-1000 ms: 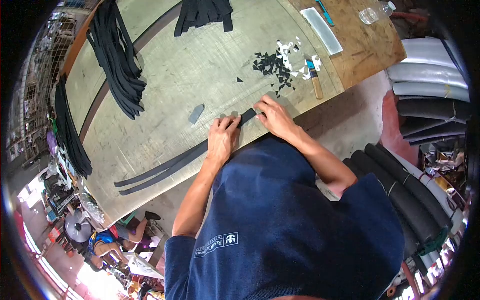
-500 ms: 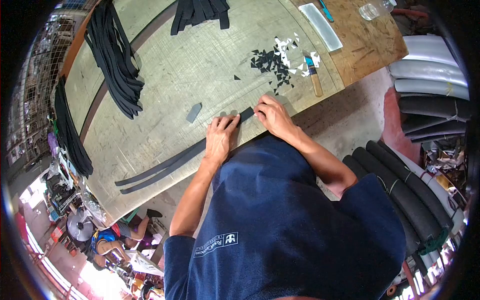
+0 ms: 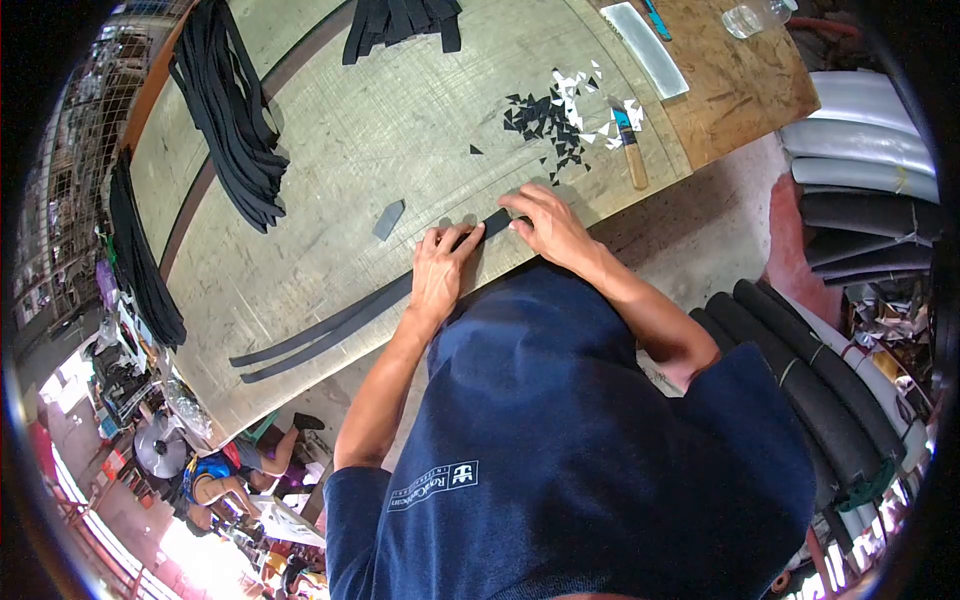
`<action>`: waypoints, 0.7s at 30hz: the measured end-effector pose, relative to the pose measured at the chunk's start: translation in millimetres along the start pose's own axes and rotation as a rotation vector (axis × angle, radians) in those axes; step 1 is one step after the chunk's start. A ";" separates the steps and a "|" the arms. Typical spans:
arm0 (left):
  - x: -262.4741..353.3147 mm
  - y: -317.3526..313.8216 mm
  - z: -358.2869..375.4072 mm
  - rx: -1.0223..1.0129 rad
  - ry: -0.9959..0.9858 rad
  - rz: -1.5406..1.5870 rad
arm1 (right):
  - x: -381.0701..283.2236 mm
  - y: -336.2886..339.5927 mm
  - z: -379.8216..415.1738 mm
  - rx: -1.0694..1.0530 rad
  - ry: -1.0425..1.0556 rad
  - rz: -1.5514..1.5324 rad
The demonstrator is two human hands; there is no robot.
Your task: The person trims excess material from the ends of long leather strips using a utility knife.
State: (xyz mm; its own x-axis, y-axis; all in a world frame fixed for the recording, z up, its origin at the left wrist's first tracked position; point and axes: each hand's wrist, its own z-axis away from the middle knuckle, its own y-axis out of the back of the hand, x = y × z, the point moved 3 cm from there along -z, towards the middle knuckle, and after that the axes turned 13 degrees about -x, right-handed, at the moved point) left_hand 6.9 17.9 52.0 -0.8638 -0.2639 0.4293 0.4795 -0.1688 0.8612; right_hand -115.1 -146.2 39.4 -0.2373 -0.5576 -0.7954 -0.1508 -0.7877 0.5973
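Observation:
Two long black strips point(image 3: 340, 325) lie one over the other along the near edge of the worktable, their left ends fanned apart. My left hand point(image 3: 438, 268) presses them down, fingers bent over the strips. At their right end, my right hand point(image 3: 550, 225) has forefinger and thumb on either side of the squared tips, apparently touching them. A small grey pointed template point(image 3: 389, 220) lies beyond my left hand. Further right rests a knife point(image 3: 630, 150) with a wooden handle and blue part, beside scattered black and white triangular offcuts point(image 3: 545, 120).
Bundles of black strips point(image 3: 225, 120) lie at the table's far left, with another bundle point(image 3: 400, 25) at the back. A clear plate point(image 3: 645, 50) and plastic bottle point(image 3: 757, 18) sit at back right. Rolls of material point(image 3: 800, 370) stand right. Another person point(image 3: 225, 480) sits lower left.
My right forefinger and thumb have spread from a pinch to either side of the strips' end. My left fingers have shifted slightly on the strips.

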 end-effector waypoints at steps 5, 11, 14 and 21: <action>-0.8 -1.6 0.0 -0.005 0.000 -0.029 | 0.9 1.9 -3.6 -0.090 -0.001 0.044; 1.5 0.5 -0.3 0.008 0.013 0.031 | 1.9 3.5 -6.6 -0.086 -0.015 0.049; 3.1 2.0 -0.8 0.023 0.009 0.036 | 1.3 5.3 -7.0 -0.085 -0.024 -0.013; 3.0 0.1 -0.8 0.021 0.015 -0.008 | 0.9 5.4 -8.2 -0.115 -0.029 0.027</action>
State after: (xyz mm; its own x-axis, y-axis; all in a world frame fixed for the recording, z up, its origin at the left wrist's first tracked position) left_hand 4.4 16.4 53.1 -0.8649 -0.2767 0.4188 0.4694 -0.1505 0.8701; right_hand -108.2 -153.1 41.1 -0.2681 -0.5725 -0.7748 -0.0334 -0.7983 0.6014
